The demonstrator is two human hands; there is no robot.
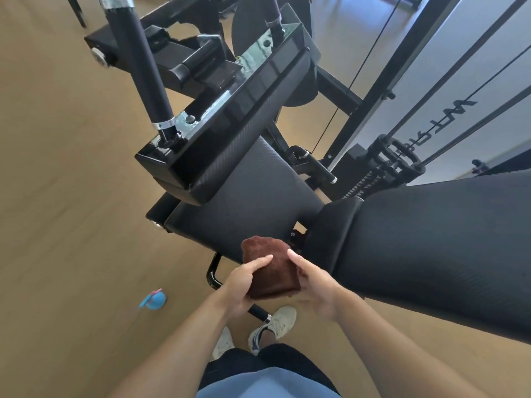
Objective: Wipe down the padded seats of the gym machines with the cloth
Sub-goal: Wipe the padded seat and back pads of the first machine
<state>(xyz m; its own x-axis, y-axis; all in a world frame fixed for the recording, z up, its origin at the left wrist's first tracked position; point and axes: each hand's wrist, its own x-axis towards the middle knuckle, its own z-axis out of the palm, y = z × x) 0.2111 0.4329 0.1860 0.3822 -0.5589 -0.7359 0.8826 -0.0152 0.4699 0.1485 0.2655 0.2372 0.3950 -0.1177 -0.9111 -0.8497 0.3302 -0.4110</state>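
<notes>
A folded brown cloth [271, 268] is held between both grips just above the near edge of the padded seat [250, 196]: the left hand [244, 285] is closed on its 8 o'clock side, the right hand [313, 285] on its 4 o'clock side. The seat's bare surface lies toward 12 o'clock from the cloth, its long axis judged to run from 8 to 2 o'clock. Neither hand is clearly nearer.

Both hands, left [240, 285] and right [314, 288], clasp a folded brown cloth [271, 267] over the padded seat [247, 202].
</notes>
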